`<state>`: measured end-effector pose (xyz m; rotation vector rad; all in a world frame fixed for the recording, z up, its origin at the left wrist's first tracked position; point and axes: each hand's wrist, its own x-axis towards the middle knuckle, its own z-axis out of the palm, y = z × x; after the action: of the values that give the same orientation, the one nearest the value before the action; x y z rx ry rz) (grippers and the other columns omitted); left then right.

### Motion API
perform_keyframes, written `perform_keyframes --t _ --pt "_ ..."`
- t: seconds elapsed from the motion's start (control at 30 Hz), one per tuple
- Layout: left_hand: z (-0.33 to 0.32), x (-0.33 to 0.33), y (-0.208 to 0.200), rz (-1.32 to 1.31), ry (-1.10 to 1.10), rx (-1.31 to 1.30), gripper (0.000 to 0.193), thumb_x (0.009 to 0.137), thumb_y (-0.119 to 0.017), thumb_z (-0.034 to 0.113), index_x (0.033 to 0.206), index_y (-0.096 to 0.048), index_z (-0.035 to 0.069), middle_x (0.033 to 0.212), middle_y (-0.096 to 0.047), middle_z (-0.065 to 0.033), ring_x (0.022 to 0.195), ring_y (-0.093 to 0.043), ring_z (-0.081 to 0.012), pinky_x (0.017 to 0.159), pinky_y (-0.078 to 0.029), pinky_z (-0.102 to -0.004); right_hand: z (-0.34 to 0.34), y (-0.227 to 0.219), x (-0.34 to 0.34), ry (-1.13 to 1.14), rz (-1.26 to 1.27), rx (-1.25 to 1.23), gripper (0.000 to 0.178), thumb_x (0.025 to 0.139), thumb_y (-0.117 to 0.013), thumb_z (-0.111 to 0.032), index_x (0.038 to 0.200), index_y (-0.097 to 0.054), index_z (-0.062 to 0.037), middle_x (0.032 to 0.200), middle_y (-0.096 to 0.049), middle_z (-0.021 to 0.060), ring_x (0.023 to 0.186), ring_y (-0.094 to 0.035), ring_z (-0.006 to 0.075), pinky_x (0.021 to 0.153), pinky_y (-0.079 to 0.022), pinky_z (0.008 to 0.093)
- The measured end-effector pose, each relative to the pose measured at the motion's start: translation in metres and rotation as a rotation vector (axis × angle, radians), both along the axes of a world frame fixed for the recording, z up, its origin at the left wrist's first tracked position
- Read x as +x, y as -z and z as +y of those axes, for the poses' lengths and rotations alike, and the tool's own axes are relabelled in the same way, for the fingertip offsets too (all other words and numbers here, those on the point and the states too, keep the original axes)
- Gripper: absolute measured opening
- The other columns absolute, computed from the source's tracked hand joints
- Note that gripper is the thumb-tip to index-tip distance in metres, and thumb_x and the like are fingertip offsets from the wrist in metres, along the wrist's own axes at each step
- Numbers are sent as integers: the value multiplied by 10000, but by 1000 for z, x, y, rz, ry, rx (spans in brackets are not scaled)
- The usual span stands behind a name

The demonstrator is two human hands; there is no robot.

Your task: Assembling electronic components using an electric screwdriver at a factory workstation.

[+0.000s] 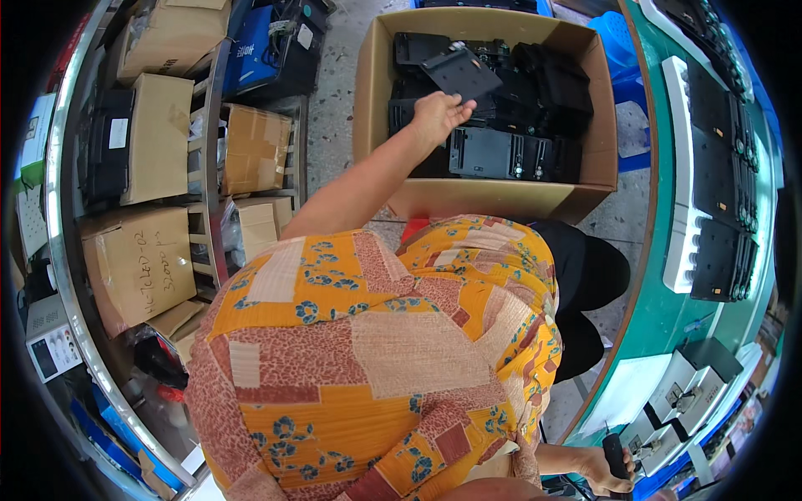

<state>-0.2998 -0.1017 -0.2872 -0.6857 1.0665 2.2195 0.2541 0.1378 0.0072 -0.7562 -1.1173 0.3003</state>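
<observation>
My left hand (436, 118) is stretched out over a large open cardboard box (493, 199). Its fingers pinch the lower edge of a flat black plastic panel (464, 73), which is tilted above the other pieces. Stacked black plastic housings (551, 88) fill the box, and one with metal fittings (484, 153) lies face up near its front. At the lower right, by the green workbench, my right hand (603, 472) is wrapped round a black screwdriver (616, 457) with a thin tip pointing away.
The green workbench (647, 275) runs along the right, bearing a white rack (681, 179) of black housings and a metal fixture (685, 397). On the left, a metal shelf (213, 167) holds cardboard boxes (138, 263). A blue plastic stool (632, 117) stands beyond the big box.
</observation>
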Motion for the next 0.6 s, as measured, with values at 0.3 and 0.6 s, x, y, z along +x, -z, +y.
perform_keyframes --t 0.3,0.6 --pt "16 -68 29 -134 -292 -285 151 888 -657 -139 949 -555 -46 937 -664 -192 745 -723 -312 584 -643 -332 1 3 18 -42 14 -66 330 954 -680 -289 905 -555 12 757 -585 122 672 -608 267 666 -528 400" --pt "57 -106 35 -131 -651 -342 91 920 -689 -71 940 -627 -134 948 -704 -250 695 -710 -291 569 -665 -322 -9 3 6 -9 14 -77 329 958 -666 -313 907 -562 -6 769 -574 115 656 -577 254 659 -520 407"
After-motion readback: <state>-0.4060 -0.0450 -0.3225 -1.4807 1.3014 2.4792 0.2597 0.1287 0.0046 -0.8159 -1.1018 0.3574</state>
